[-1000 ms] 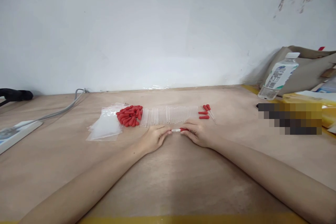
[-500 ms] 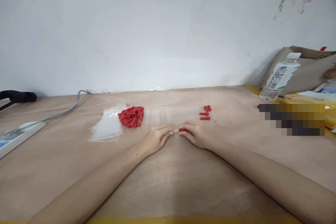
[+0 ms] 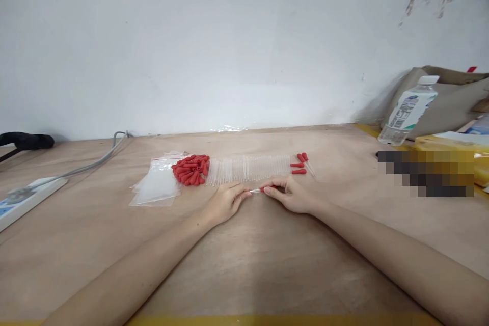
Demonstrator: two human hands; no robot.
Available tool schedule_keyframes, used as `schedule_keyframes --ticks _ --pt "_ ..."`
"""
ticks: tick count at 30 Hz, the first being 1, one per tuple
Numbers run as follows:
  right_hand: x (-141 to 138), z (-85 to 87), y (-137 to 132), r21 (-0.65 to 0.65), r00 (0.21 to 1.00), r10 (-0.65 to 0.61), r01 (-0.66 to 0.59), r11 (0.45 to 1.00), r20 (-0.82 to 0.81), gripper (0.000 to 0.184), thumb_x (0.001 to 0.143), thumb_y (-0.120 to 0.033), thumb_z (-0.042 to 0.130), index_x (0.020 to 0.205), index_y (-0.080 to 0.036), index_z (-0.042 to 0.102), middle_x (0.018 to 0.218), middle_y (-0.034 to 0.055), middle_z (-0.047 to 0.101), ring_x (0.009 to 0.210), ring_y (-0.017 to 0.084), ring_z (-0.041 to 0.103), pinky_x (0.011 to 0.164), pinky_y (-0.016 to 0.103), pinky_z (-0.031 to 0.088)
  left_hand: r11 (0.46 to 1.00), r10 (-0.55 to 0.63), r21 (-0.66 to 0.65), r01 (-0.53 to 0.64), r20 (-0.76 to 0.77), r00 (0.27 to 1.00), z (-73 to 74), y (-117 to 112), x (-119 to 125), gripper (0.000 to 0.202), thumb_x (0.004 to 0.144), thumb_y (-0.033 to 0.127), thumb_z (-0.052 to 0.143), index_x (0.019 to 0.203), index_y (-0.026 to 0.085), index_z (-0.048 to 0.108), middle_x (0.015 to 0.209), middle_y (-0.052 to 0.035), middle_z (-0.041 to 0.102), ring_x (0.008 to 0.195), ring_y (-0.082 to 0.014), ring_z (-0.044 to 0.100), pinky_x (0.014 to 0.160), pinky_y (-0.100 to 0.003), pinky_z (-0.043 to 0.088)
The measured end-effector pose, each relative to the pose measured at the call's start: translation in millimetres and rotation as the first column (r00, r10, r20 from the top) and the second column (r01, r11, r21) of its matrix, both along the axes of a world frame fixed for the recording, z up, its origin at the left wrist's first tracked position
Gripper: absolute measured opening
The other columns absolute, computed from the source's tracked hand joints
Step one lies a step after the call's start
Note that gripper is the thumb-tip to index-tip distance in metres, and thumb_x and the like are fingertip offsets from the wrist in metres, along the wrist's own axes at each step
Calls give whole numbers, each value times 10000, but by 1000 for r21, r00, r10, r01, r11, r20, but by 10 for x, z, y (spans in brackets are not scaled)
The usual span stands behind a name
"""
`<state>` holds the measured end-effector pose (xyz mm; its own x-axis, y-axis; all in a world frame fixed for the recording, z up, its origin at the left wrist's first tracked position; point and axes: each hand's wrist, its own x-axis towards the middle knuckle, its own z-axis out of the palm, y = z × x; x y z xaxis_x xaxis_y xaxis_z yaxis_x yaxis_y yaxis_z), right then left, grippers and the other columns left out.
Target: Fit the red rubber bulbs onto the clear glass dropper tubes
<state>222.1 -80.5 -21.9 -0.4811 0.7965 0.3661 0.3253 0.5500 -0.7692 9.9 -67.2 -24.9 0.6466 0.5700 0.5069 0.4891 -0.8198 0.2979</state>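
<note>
Between the fingers of my left hand [image 3: 227, 201] is a clear dropper tube [image 3: 255, 191], its bare end pointing right. My right hand [image 3: 289, 194] pinches a red rubber bulb [image 3: 262, 189], mostly covered by the fingers, at the tube's right end. How far the bulb sits over the tube I cannot tell. Just beyond both hands lies a row of clear tubes [image 3: 248, 168]. A heap of red bulbs [image 3: 191, 169] adjoins the row's left end. Right of the row are several red-bulbed droppers [image 3: 301, 158], two of them with tubes showing.
Clear zip bags [image 3: 156, 186] lie left of the bulb heap. A power strip [image 3: 32, 196] with a grey cable [image 3: 86, 167] is at the far left. To the right stand a water bottle [image 3: 408, 111], a grey bag [image 3: 454, 102] and a yellow package [image 3: 443, 143]. A wall [image 3: 237, 46] closes the back.
My right thumb and fingers have shifted slightly along the red bulb and now cover more of it. My left hand stays nearly where it was, still on the tube.
</note>
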Motion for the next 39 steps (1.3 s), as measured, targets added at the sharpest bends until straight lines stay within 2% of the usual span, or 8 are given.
schedule_keyframes --ticks 2,5,7,11,15,30,35,39 --pt "37 -30 26 -79 998 36 -40 996 -50 213 838 -301 469 958 -218 625 926 30 654 871 154 593 768 309 480 1000 2 2 -2 16 1000 -8 6 -9 206 882 244 419 939 166 600 794 -37 637 715 -138 588 657 -248 464" --pt "82 -95 53 -150 992 8 -27 988 -127 292 780 -299 557 1053 -193 562 931 46 648 837 150 598 732 302 498 1000 18 9 -19 41 999 -20 17 -19 195 878 238 430 922 158 602 781 -36 635 683 -130 581 636 -240 462" --pt "96 -120 55 -127 990 -26 9 992 -137 302 753 -284 591 1031 -170 561 905 51 646 789 142 598 700 292 501 1000 17 9 -18 49 999 -22 19 -19 187 875 233 439 919 154 602 789 -38 639 688 -128 584 638 -236 462" --pt "73 -94 35 -33 996 -49 47 998 -75 172 771 -255 563 914 -179 618 871 36 655 767 133 595 689 275 491 1000 1 5 -2 39 999 -11 6 1 182 874 227 441 924 157 602 793 -36 640 709 -130 588 654 -238 464" --pt "34 -64 27 30 991 -110 112 993 -73 136 760 -226 567 865 -183 643 814 21 670 730 131 600 661 259 486 1000 5 7 -5 33 999 -5 -10 20 192 878 224 430 923 151 601 787 -40 636 718 -134 588 662 -242 466" --pt "7 -47 22 -21 993 -105 104 994 -59 161 745 -249 570 866 -205 667 831 15 684 743 146 614 662 262 487 1000 6 8 -6 5 1000 -7 -10 27 218 883 236 413 958 164 604 770 -33 628 693 -134 579 646 -247 465" --pt "26 -46 46 -55 987 -89 83 995 -130 172 741 -282 581 869 -193 654 863 28 672 796 152 606 715 285 480 1000 4 -24 -3 45 999 1 -9 25 218 886 257 409 1001 192 582 902 -39 647 815 -147 600 736 -269 473" --pt "62 61 81 -180 949 -135 85 980 -285 294 709 -345 619 954 -183 620 853 39 663 803 154 606 737 299 474 998 65 -3 -65 86 994 21 -19 2 389 858 311 451 1229 205 406 1085 -79 578 987 -192 540 837 -341 444"
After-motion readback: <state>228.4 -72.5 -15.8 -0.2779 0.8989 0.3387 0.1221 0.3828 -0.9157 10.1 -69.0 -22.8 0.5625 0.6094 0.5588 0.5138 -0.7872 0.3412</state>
